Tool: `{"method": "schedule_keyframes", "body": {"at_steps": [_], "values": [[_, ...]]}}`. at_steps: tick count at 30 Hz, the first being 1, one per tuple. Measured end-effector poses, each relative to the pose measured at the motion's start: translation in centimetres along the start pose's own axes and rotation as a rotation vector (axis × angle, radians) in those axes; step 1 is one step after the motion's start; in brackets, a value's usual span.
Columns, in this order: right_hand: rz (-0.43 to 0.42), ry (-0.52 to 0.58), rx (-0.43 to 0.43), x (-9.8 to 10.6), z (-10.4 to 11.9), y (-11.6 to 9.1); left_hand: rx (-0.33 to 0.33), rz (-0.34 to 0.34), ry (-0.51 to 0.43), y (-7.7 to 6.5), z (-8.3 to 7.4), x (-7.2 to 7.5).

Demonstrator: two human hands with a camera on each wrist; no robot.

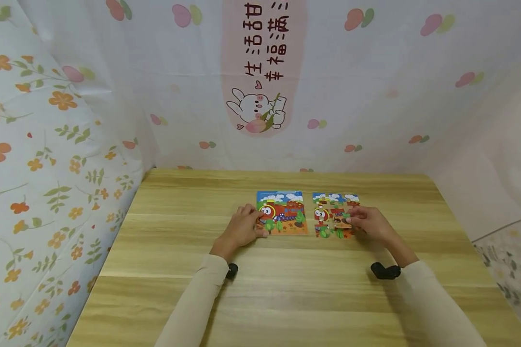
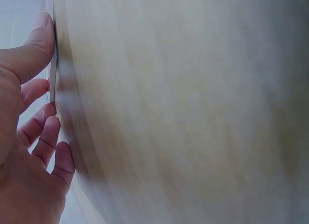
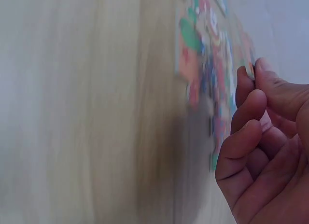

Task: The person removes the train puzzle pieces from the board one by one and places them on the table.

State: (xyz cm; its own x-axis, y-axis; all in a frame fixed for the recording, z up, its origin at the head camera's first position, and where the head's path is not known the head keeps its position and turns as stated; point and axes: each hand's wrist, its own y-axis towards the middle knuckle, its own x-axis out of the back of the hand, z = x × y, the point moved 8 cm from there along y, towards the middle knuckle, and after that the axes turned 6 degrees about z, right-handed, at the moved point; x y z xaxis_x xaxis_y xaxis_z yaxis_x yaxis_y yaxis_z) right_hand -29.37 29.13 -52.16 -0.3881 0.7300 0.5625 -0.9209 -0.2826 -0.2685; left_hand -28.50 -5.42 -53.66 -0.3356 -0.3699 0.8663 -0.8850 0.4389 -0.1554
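Observation:
A square picture card (image 1: 288,212) of a red train with a face lies on the table. My left hand (image 1: 241,226) rests at its left edge, thumb near the lower corner and fingers loosely bent. To its right is a partly assembled jigsaw puzzle (image 1: 324,232) with the same train, showing brown gaps in the middle. Over the puzzle's right side, my right hand (image 1: 373,224) pinches a small puzzle piece (image 3: 249,71) between thumb and index finger. The other fingers of that hand are curled. The right fingers hide part of the puzzle.
The wooden table (image 1: 286,299) spreads out around both pictures. Behind it hangs a white patterned curtain (image 1: 178,86) with a rabbit drawing. A flowered cloth (image 1: 47,168) hangs on the left. Each wrist carries a black camera mount (image 1: 384,271).

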Motion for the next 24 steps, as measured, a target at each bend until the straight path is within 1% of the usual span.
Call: {"method": "schedule_keyframes", "body": {"at_steps": [5, 9, 13, 17, 21, 24], "values": [[-0.005, -0.033, -0.024, 1.2, -1.8, -0.9, -0.002, 0.002, -0.001, 0.0, 0.0, -0.2], [-0.003, -0.024, -0.038, 1.8, -3.1, -1.7, -0.01, 0.007, -0.001, 0.1, -0.1, -0.3], [-0.008, -0.014, -0.055, 2.5, -3.9, -2.2, -0.011, -0.002, -0.006, 0.1, -0.1, 0.1], [-0.003, 0.007, -0.088, 2.8, -4.4, -2.4, 0.009, -0.014, -0.014, -0.1, 0.2, 0.6], [0.001, 0.017, -0.119, 2.7, -4.9, -2.6, 0.013, -0.001, -0.026, -0.1, 0.2, 0.5], [-0.001, 0.009, -0.122, 2.8, -5.2, -2.8, 0.008, 0.011, -0.034, 0.0, 0.0, 0.2]]}}
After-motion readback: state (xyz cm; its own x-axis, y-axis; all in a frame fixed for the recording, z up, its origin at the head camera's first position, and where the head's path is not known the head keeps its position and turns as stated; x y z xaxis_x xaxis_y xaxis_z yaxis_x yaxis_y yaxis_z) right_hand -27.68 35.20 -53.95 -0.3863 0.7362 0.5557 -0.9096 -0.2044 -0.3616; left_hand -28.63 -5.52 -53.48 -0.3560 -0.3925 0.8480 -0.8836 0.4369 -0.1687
